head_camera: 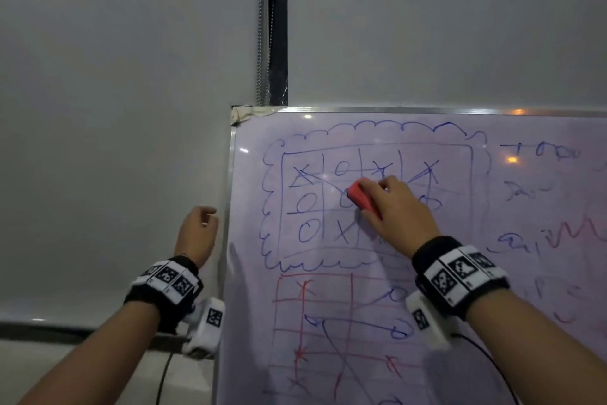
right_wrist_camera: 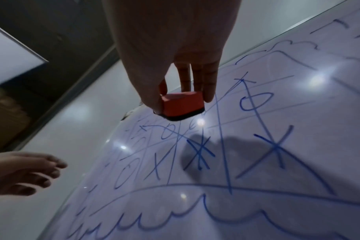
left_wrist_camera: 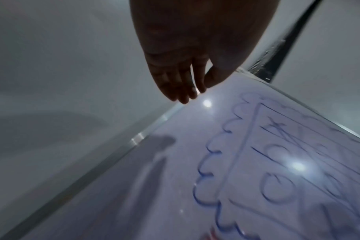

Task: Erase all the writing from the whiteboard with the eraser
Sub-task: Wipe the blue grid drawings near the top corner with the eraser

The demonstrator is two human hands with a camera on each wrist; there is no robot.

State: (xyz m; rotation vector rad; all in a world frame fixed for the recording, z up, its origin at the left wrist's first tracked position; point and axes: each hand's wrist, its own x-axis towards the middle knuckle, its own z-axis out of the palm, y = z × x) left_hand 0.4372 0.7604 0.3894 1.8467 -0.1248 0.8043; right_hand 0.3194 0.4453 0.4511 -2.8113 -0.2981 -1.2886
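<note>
A whiteboard [head_camera: 249, 207] with a metal frame leans against the wall, covered in blue and red marker. A blue noughts-and-crosses grid [head_camera: 341, 233] inside a scalloped border fills its upper left; a red grid [head_camera: 312, 322] lies below. My right hand [head_camera: 394, 207] grips a red eraser [head_camera: 361, 196] with a black felt base [right_wrist_camera: 181, 117] and presses it flat on the middle of the blue grid [right_wrist_camera: 197, 152]. My left hand [head_camera: 197, 230] hovers beside the board's left frame with loosely curled fingers [left_wrist_camera: 181, 87], holding nothing.
More faded blue and red scribbles [head_camera: 538, 194] cover the board's right part. Grey wall panels [head_camera: 115, 109] rise behind, split by a dark vertical strip with a bead chain [head_camera: 262, 23]. A cable [head_camera: 164, 375] hangs below my left wrist.
</note>
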